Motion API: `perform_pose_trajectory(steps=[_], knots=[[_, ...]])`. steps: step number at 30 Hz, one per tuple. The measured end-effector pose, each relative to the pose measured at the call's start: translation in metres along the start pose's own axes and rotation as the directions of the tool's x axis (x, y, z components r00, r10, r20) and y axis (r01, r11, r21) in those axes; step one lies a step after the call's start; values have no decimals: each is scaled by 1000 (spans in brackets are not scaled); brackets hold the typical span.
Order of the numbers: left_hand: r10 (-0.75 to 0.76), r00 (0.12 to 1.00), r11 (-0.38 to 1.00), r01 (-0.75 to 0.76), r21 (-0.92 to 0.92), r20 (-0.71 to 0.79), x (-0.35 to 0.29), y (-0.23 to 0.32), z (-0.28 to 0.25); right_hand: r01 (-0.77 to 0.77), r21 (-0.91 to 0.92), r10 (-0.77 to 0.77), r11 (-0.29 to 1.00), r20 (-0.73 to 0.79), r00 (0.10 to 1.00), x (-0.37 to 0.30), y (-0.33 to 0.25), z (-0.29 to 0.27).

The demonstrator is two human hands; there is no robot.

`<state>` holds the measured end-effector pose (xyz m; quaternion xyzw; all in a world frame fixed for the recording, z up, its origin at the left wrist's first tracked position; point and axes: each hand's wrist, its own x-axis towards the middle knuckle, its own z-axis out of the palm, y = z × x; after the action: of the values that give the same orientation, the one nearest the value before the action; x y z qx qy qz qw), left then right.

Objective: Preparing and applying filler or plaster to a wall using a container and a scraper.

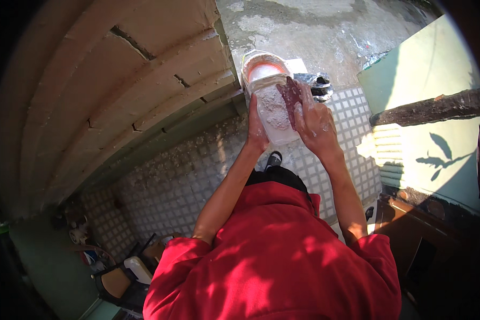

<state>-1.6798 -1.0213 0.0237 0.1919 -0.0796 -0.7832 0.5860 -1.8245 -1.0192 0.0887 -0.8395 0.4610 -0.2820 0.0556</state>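
Observation:
My left hand (256, 127) grips the side of a translucent white plastic tub (284, 137), its fingers mostly hidden behind it. Lumpy white powder or paste (272, 106) lies inside the tub. In my right hand (316, 124) is a flat, dark reddish piece (288, 97), held against the tub's right side. Whether it is a scraper or a cloth I cannot tell. White residue coats the fingers of that hand. Just beyond the tub stands a bucket (245, 68) with a handle, an orange-red band inside and white contents.
A black plastic bag (321, 84) lies right of the bucket. On the left runs a rough block wall (138, 80) with gaps. A dark wooden beam (432, 108) juts along the pale green wall (410, 58) at right. Furniture (114, 282) stands lower left on the tiled floor (197, 170).

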Motion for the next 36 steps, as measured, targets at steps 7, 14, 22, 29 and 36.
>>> perform_pose_trajectory(steps=[7, 14, 22, 29, 36], knots=[[-42, 999, 999, 42, -12, -20, -12, 20, 6, -121, 115, 115, 986, 56, 992, 17, -35, -12], [-16, 999, 999, 15, 34, 40, -19, 40, 11, -181, 55, 178, 982, 67, 982, 42, -72, -33], [18, 1000, 999, -18, 35, -4, -23, 59, 13, -333, 188, 336, 924, 18, 942, 48, -78, -36], [37, 997, 990, -28, 141, -62, -21, 76, 5, -339, 175, 352, 925, -53, 934, 48, -81, -34], [-48, 996, 995, 55, 89, -80, -26, 80, 0, -372, 183, 370, 910, 47, 928, 46, -79, -23]])
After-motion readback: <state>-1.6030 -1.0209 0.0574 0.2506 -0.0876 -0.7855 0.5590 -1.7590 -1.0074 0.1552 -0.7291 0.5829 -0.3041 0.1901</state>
